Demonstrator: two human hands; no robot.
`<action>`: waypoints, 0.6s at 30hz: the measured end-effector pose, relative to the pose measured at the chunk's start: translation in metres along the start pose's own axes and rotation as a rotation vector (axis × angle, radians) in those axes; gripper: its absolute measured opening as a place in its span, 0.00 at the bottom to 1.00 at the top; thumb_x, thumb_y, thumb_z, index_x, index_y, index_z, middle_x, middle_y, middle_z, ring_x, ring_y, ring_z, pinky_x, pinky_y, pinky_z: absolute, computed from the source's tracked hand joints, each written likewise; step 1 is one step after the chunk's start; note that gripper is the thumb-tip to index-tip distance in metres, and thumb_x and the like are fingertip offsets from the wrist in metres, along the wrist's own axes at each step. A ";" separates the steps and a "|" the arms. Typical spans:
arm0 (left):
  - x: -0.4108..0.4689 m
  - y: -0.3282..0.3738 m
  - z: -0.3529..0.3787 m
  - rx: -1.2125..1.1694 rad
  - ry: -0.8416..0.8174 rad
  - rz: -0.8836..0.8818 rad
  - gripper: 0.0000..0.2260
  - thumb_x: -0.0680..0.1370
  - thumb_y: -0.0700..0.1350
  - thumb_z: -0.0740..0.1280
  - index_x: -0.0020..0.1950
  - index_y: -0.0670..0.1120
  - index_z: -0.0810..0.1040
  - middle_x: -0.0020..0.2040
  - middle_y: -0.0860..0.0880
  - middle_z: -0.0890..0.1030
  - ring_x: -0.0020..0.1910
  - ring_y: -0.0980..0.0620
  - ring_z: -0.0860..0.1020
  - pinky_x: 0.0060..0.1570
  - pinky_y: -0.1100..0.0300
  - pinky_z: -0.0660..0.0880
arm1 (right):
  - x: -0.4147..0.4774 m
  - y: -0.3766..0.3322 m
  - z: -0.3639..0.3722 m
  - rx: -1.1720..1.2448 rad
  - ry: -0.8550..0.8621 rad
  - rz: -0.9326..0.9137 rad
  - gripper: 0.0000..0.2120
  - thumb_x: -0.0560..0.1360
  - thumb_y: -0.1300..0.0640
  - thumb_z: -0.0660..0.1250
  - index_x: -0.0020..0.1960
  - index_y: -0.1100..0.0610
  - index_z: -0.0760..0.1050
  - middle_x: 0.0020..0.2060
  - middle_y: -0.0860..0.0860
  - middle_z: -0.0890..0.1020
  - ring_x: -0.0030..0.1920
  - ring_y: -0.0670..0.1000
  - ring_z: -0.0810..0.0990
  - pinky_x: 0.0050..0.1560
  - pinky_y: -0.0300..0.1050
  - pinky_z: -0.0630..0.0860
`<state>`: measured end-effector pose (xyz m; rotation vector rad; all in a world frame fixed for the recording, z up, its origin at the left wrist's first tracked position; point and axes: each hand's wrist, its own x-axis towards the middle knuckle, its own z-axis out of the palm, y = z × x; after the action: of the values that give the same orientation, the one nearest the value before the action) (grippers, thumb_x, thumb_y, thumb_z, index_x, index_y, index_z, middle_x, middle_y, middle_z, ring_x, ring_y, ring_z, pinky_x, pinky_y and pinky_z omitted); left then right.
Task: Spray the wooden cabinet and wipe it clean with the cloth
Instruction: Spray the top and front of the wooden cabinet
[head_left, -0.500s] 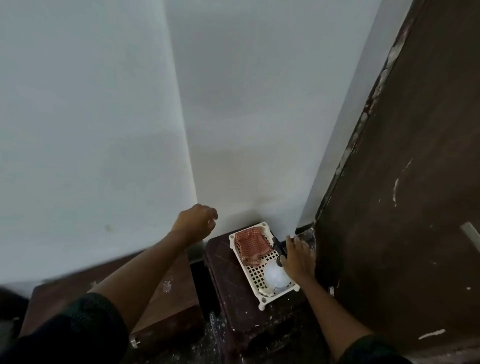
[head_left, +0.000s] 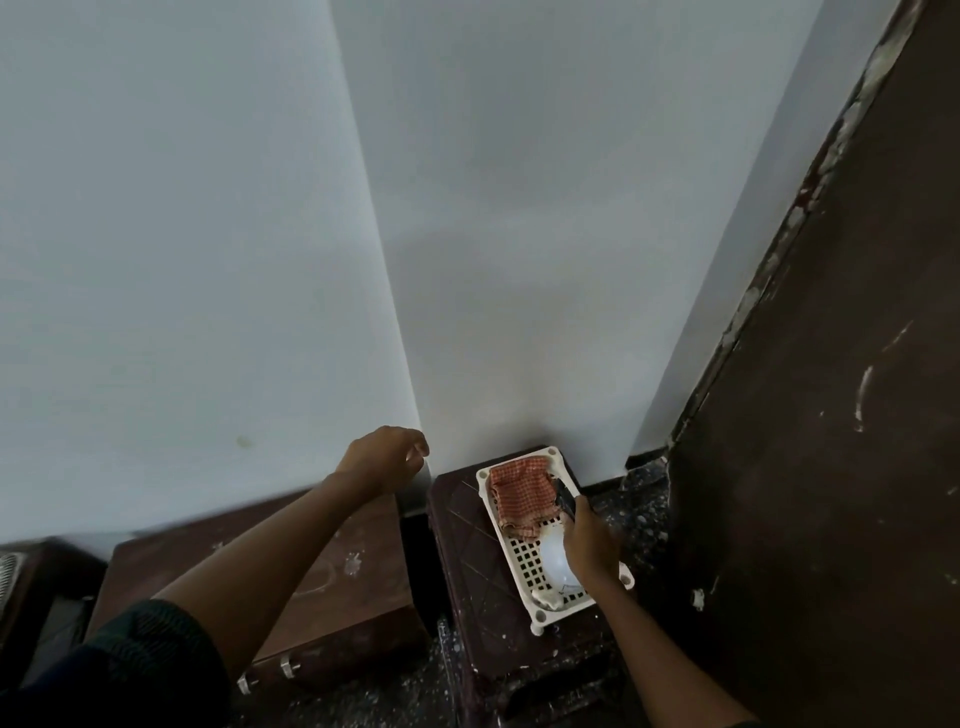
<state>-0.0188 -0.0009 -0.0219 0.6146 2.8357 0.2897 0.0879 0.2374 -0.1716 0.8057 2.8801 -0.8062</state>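
Note:
A white perforated basket sits on a dark brown stool in the wall corner. A red checked cloth lies crumpled in the basket's far end. A white spray bottle with a black trigger head lies in the near end. My right hand is over the bottle's neck, fingers curled round it just behind the trigger. My left hand hangs in the air by the wall corner, loosely curled and holding nothing. A low brown wooden cabinet with metal handles stands left of the stool.
A tall dark wooden panel with white paint flecks fills the right side. White walls meet in a corner behind the stool. A speckled dark floor shows between stool and panel. A dark object with a grille stands at the far left.
My right hand has moved from the basket's right edge onto the spray bottle's neck. My left hand has hardly moved.

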 end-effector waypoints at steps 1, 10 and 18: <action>-0.001 -0.002 0.001 -0.023 -0.006 -0.009 0.12 0.78 0.44 0.58 0.57 0.50 0.79 0.58 0.51 0.80 0.57 0.51 0.77 0.52 0.57 0.71 | 0.000 -0.005 -0.002 0.035 0.011 0.005 0.15 0.81 0.55 0.56 0.65 0.61 0.67 0.57 0.57 0.80 0.56 0.58 0.79 0.48 0.47 0.72; -0.023 -0.016 0.000 -0.233 -0.017 -0.049 0.10 0.78 0.44 0.61 0.54 0.52 0.80 0.57 0.51 0.81 0.56 0.51 0.77 0.56 0.55 0.74 | -0.007 -0.084 -0.056 0.592 0.084 -0.191 0.08 0.75 0.52 0.66 0.38 0.48 0.72 0.35 0.50 0.78 0.41 0.56 0.78 0.42 0.48 0.73; -0.072 -0.065 -0.007 -0.574 -0.122 -0.048 0.36 0.69 0.56 0.73 0.73 0.49 0.62 0.72 0.48 0.65 0.68 0.49 0.67 0.65 0.57 0.67 | -0.052 -0.195 -0.054 1.013 -0.201 -0.241 0.01 0.76 0.60 0.67 0.46 0.56 0.77 0.42 0.58 0.83 0.45 0.56 0.82 0.41 0.52 0.82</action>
<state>0.0180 -0.0910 -0.0182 0.4182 2.4657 0.9710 0.0413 0.0973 -0.0239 0.3348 2.2807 -2.2713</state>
